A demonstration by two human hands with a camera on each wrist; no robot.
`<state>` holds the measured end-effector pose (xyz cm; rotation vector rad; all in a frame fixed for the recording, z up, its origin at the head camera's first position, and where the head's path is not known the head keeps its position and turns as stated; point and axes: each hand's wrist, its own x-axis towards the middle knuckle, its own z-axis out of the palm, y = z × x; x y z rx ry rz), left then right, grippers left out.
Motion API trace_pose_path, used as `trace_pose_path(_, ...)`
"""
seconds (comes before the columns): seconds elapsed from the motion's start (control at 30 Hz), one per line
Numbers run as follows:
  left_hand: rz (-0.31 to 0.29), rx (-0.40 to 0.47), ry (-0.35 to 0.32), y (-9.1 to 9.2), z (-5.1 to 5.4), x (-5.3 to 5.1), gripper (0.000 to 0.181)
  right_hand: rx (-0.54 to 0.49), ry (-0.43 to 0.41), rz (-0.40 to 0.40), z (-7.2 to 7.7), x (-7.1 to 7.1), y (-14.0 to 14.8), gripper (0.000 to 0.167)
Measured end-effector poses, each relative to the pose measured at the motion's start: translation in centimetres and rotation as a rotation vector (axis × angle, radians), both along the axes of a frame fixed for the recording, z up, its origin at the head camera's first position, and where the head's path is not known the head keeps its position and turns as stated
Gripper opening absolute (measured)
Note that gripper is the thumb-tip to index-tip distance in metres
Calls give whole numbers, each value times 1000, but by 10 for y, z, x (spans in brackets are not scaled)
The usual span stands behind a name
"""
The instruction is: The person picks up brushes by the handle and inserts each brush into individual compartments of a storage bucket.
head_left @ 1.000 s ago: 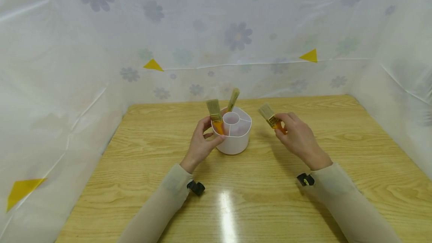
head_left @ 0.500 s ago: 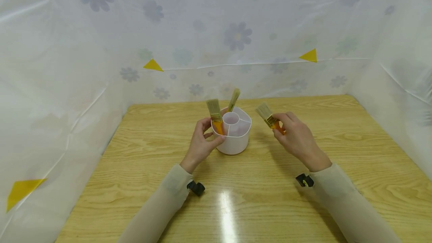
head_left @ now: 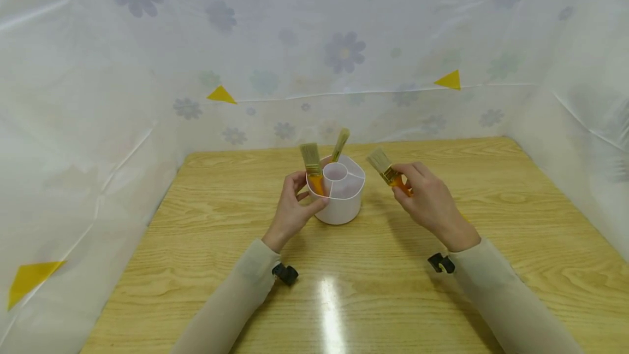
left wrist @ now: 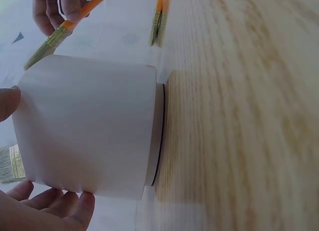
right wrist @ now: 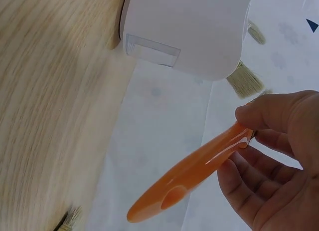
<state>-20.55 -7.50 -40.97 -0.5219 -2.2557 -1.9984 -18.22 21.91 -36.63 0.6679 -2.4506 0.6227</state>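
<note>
My left hand [head_left: 292,209] grips the white divided organizer [head_left: 339,212] from its left side, thumb at the near wall and fingers farther round. It stands upright on the table. Two paintbrushes lean in it, bristles up: a wide brush [head_left: 312,160] in the left compartment and another brush [head_left: 340,145] at the back. To the right of the organizer, my right hand [head_left: 432,201] pinches a third paintbrush [head_left: 380,163] near its metal band, above the table. Its orange handle [right wrist: 189,166] points down in the right wrist view; its bristles tilt up and left.
Beyond the held brush, another orange-handled paintbrush [left wrist: 158,19] lies on the wooden table [head_left: 236,299], mostly hidden by my right hand in the head view. White flowered sheeting [head_left: 295,42] walls the table at the back and sides.
My right hand has moved slightly left with the paintbrush, closer to the organizer. A bit of orange now shows beside my right wrist. My left hand has stayed in place.
</note>
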Motion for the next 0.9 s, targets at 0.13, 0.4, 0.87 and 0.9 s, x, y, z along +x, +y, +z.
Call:
trace_pose_path(0.13,-3,-1,4,0,-1,-1,71,-4,3,9,1,0,-1,42)
trace_pose_path(0.4,-25,-3,11,0,9,5,72,-9,18,17,1,1,-3,42)
trace_pose_path(0.87,-33,-16,19,0,17,9,71,-35,94,30,3,1,-8,44)
trace_pose_path(0.9,-38,-20,19,0,21,11,71,-36,98,33,4,1,-9,44)
